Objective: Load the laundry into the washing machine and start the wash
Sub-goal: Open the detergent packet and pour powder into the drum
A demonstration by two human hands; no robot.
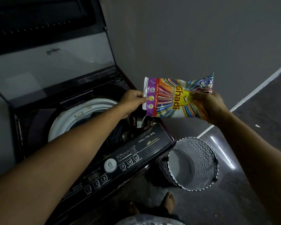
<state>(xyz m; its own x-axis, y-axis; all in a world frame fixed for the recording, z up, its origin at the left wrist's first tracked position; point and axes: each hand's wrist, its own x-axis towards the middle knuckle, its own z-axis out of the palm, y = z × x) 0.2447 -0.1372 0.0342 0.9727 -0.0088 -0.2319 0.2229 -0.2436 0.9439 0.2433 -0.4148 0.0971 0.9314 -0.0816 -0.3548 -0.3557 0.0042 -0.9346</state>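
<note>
Washing machine (88, 127): top-loader against the wall, lid (52, 62) raised upright behind the tub.

Laundry (113, 135): dark clothes lying inside the white-rimmed drum (81, 114); our left forearm crosses over the opening and hides much of it.

Detergent packet (177, 96): bright, multicoloured, held on its side above the machine's right rear corner. Our left hand (131, 103) pinches its purple end; our right hand (211, 108) is closed around the other end from below. A thin white stream falls from the lower left corner into the detergent drawer (141, 122) beneath it.

Control panel (120, 164): dark front strip with numbered buttons and a round white dial, untouched.

Laundry basket (201, 153): zigzag-patterned, on the floor (250, 200) just right of the machine, lying tilted with its mouth towards us.

Our bare foot (169, 202): on the floor near the basket.
</note>
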